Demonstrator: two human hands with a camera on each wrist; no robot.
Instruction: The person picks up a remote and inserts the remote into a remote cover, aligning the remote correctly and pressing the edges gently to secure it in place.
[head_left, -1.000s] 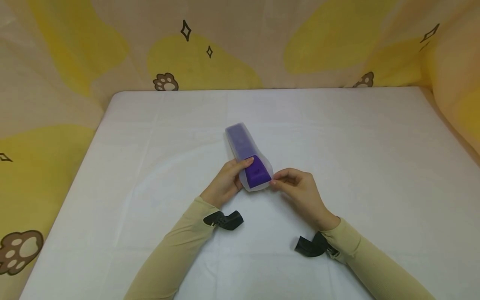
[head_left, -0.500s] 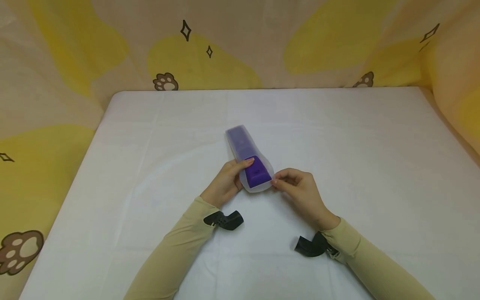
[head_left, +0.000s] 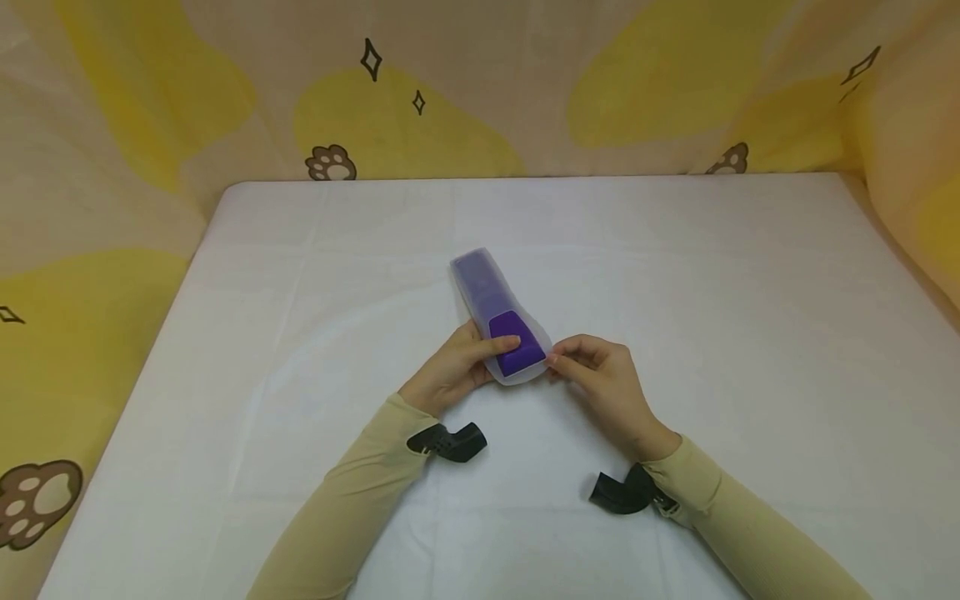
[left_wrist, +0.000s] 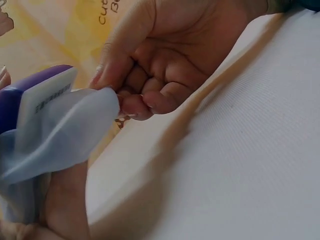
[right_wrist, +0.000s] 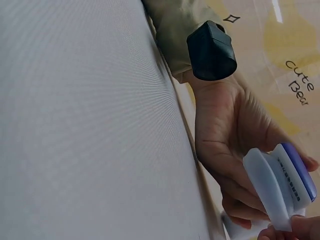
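Note:
A long, flat purple-and-white device (head_left: pixel 514 363) sits in a translucent sleeve (head_left: pixel 483 287), its purple lower face bare. My left hand (head_left: pixel 455 367) holds it from the left, thumb across the purple face and fingers underneath. At the sleeve's lower right corner, my right hand (head_left: pixel 603 383) pinches the edge between thumb and forefinger. The left wrist view shows the sleeve's lip (left_wrist: pixel 107 102) stretched away from the device's white end, my right hand (left_wrist: pixel 165 55) at its tip. Dark marks on that white end (right_wrist: pixel 295 185) show in the right wrist view.
A white-covered table (head_left: pixel 712 275) lies under both hands. Behind it hangs a yellow and beige patterned cloth (head_left: pixel 465 50), which also runs down the left side. A black wrist camera (head_left: pixel 447 442) sits on the left sleeve cuff and another black wrist camera (head_left: pixel 633 490) on the right.
My left thumb has slid down and right across the purple face. My right fingertips have moved slightly right, drawing the sleeve's corner outward with them.

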